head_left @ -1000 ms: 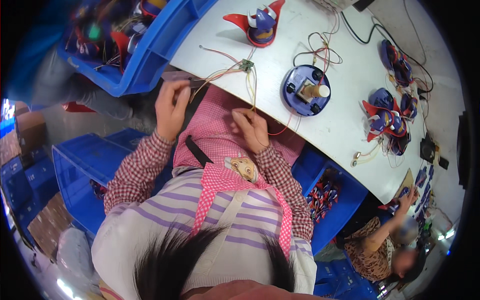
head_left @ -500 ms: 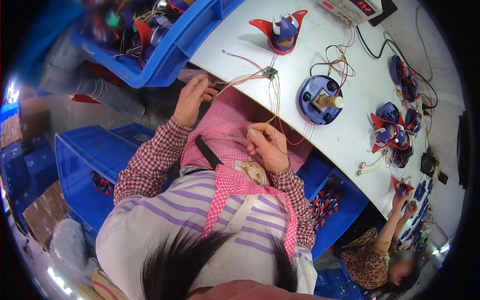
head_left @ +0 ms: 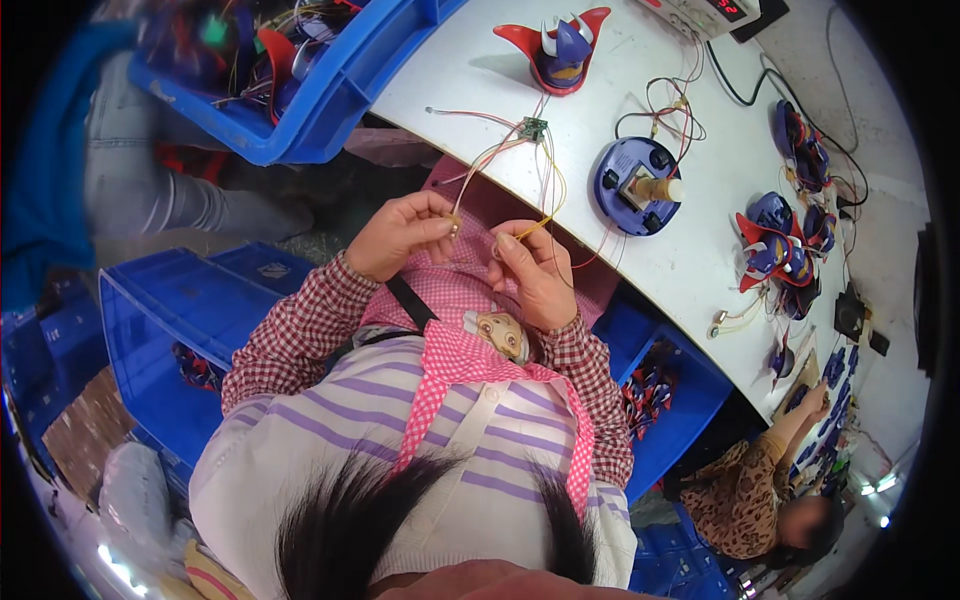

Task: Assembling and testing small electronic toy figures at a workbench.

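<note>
The left hand [head_left: 405, 237] is just off the near edge of the surface [head_left: 480, 75], above the pink checked apron [head_left: 450, 285]. Its grip is nearly closed, thumb and forefinger meeting on a small metal part [head_left: 454, 227] at the end of some pale wires [head_left: 487, 158]. The right hand [head_left: 538, 278] is beside it, also off the near edge; its thumb and forefinger are pinched together on yellow wires [head_left: 553, 212], the other fingers curled in. Both sets of wires run over the near edge to a small green circuit board [head_left: 533, 129], which lies on the surface close to that edge. Another thin wire stretches from the board toward the left edge.

Behind the board, a purple horned figure [head_left: 566, 55] with red wings stands on the surface. To the right, near the same edge, sits a round purple base [head_left: 637, 190] with a tan post [head_left: 657, 190] on it. More purple and red figures [head_left: 778, 250] are bunched farther along, toward the right end. A blue crate [head_left: 300, 130] of parts adjoins the surface's left edge. Past the near right corner, a co-worker [head_left: 740, 500] reaches over with bare forearms.
</note>
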Tool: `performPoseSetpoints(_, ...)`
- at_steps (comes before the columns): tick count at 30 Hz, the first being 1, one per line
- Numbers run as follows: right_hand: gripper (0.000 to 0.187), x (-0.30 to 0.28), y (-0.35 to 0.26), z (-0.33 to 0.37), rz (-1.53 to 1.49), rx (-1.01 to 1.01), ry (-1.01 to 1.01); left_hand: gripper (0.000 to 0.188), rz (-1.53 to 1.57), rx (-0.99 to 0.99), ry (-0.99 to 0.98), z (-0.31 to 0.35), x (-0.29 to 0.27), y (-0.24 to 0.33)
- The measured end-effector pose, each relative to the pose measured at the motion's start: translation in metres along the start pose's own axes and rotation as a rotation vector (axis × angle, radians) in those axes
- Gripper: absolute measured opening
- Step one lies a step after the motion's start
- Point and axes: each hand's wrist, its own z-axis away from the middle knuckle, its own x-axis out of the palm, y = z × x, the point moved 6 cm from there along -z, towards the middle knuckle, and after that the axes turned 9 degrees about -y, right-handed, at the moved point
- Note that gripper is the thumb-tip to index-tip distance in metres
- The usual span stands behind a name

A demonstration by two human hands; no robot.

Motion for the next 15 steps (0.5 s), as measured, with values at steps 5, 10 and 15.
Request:
performPoseSetpoints(5,0.026,0.004,-0.013,-0.001,0.540,-0.167,0.117,0.020,-0.186,0.027,0.072,-0.007,0.022,0.014)
performPoseSetpoints(10,0.021,0.019,-0.031,0.003,0.972,-0.493,0.190,0.018,-0.337,0.041,0.116,-0.007,0.034,0.017)
performPoseSetpoints(15,0.017,0.017,-0.028,0.006,0.995,-0.501,0.218,0.018,-0.426,0.038,0.104,-0.006,0.037,0.018)
